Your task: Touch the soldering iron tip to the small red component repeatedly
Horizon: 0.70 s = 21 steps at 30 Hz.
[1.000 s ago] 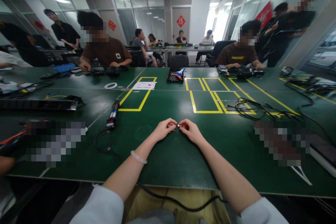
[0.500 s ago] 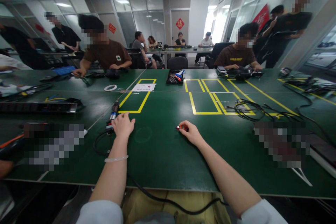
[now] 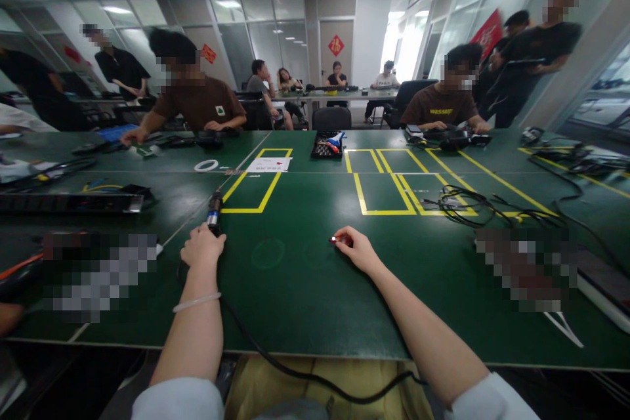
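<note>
My left hand (image 3: 203,246) is closed round the lower end of a dark cylindrical tool (image 3: 214,210) with a blue and silver band, lying at the left on the green table (image 3: 295,302). A black cable (image 3: 275,362) runs from beneath that wrist over the table's front edge. Right of centre, my right hand (image 3: 355,248) rests on the table, its fingers pinching a small red and black object (image 3: 337,240) with a shiny tip. Most of this small object is hidden by the fingers.
Yellow tape outlines (image 3: 386,212) mark the table. A black tray (image 3: 325,146) of small tools stands at the far middle, a white paper (image 3: 270,164) left of it. Tangled cables (image 3: 455,203) lie at right, a power strip (image 3: 69,202) at left. Two people sit across.
My left hand has moved left and nearer to me, and its fingers have closed round the tool's lower end. My right hand stays in place.
</note>
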Tool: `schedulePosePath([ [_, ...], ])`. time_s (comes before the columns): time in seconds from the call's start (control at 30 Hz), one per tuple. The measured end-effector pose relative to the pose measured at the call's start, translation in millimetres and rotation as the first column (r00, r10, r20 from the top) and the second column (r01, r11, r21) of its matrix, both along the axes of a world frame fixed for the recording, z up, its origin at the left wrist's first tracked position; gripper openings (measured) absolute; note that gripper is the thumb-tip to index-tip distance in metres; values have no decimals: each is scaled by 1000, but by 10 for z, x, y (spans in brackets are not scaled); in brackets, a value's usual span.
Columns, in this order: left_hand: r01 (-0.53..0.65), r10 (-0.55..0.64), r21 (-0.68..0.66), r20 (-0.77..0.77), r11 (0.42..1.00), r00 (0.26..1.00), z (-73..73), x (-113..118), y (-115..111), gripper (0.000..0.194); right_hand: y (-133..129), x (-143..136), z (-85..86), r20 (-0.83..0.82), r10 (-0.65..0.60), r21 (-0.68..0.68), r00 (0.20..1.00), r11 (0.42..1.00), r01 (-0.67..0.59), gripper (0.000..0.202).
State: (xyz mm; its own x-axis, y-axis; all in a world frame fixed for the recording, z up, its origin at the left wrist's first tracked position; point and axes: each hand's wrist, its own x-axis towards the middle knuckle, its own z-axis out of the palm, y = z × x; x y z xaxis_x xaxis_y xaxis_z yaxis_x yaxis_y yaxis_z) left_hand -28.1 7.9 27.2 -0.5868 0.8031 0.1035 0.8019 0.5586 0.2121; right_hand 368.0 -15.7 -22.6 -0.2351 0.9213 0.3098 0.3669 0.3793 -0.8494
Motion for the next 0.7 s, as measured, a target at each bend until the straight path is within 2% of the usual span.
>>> schedulePosePath([
  [0.17,32,-32,-20,7,999,999,65,87,30,64,10,-5,2,-3,6,-8,1000,1000,-6,17],
  [0.37,81,-82,-21,-50,997,995,52,423,16,69,8,-30,0,-16,8,-10,1000,1000,-8,16],
  [0.53,271,-273,-33,-87,962,958,28,846,-41,63,-3,-49,25,-15,9,-21,1000,1000,-9,16],
  [0.7,487,-488,-22,-82,873,869,-18,1427,-136,58,21,-24,-11,-14,-20,13,1000,1000,21,17],
])
